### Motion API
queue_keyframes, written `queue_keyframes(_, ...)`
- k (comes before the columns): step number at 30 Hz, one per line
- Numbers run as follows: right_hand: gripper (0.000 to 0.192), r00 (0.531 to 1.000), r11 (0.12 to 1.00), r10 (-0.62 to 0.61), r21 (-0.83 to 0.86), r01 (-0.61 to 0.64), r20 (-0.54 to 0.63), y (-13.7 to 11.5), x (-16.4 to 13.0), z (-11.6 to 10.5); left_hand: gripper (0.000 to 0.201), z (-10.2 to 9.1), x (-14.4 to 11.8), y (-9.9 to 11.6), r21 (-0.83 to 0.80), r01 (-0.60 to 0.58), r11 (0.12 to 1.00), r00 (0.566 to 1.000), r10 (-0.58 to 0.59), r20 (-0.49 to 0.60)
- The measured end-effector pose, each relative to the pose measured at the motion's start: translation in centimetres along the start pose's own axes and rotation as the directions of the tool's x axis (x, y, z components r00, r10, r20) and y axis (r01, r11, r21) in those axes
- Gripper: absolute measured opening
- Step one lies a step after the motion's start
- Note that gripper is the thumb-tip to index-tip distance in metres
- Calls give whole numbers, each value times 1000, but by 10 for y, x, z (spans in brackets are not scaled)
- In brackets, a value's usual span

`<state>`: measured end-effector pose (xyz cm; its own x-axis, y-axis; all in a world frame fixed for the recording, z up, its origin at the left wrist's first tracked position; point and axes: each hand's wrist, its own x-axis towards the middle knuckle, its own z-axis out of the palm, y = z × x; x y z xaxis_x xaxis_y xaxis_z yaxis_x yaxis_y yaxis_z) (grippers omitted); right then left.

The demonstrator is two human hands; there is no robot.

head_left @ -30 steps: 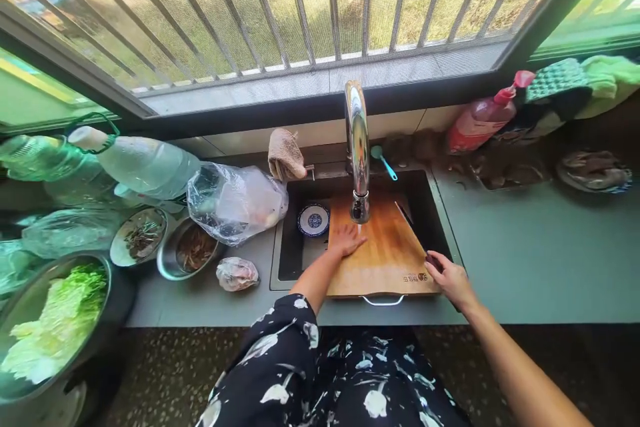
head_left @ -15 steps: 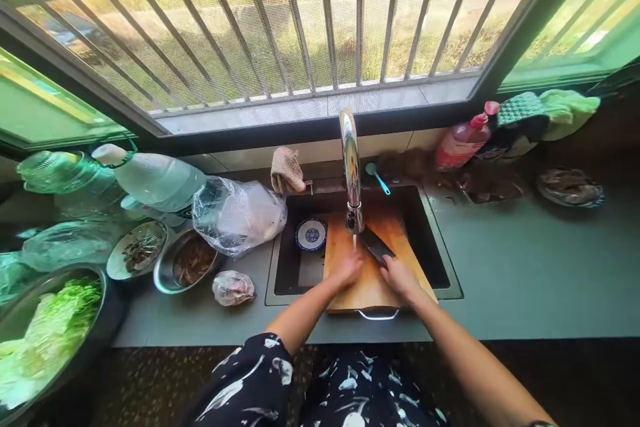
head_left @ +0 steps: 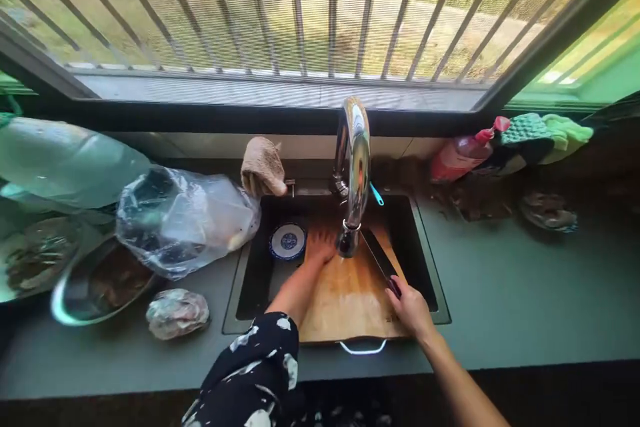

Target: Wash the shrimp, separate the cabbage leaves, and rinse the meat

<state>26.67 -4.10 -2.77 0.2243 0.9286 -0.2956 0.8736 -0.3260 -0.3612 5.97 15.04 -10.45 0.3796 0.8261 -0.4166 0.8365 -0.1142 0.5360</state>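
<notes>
Two bare hands work on a rectangular wooden cutting board (head_left: 350,293) lying across the dark sink (head_left: 430,280) under the chrome tap (head_left: 354,167). The left hand (head_left: 320,245) lies flat and spread on the board's far end. The right hand (head_left: 411,307) is clamped around the handle of a dark-bladed knife (head_left: 380,259) resting on the wood. The wet board probably feels heavy, stiff and slick, best gripped by its edges or its metal handle (head_left: 363,348).

A cutting board (head_left: 350,300) lies across the sink (head_left: 425,240), under the tap (head_left: 354,167), with a small dish (head_left: 287,241) in the basin to its left. Left of the sink on the counter (head_left: 525,293) sit a plastic bag (head_left: 185,220) and a metal bowl (head_left: 100,283); a soap bottle (head_left: 463,153) stands behind on the right.
</notes>
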Motion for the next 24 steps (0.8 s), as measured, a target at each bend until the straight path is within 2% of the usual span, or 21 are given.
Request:
queue_keyframes(2,41,1000,1000,-14,-25,15,26,-5,-4,1,66,2,-23,-8,40,67,997,996,-69,63)
queue_keyframes(4,40,997,996,-36,-75,41,62,-13,-7,2,73,8,-51,-7,80,50,996,986,-62,157)
queue_keyframes(6,40,990,987,-71,-133,87,118,-27,-7,2,78,13,-79,-4,107,-39,993,966,10,257)
queue_keyframes(8,40,975,972,-122,-175,155,186,-46,-7,0,78,13,-104,-2,109,-176,978,931,129,342)
queue_keyframes(10,39,952,950,-183,-205,235,244,-67,-6,-3,68,7,-122,-1,114,-257,960,910,201,362)
queue_keyframes(12,37,927,925,-237,-224,307,291,-88,-5,-7,55,-2,-133,-3,149,-228,962,932,171,320)
queue_keyframes(15,31,905,898,-259,-261,354,338,-110,-6,-12,46,-13,-142,-9,190,-98,977,971,51,234)
queue_keyframes(18,27,914,902,-205,-295,316,351,-112,-7,-20,42,-16,-145,-13,178,-68,982,979,31,199)
queue_keyframes(21,27,940,950,-151,-220,224,304,-93,-5,-28,41,-11,-141,-12,130,-177,976,967,148,208)
queue_keyframes(24,32,968,992,-107,-38,118,228,-64,3,-32,51,2,-119,-9,57,-359,932,902,331,277)
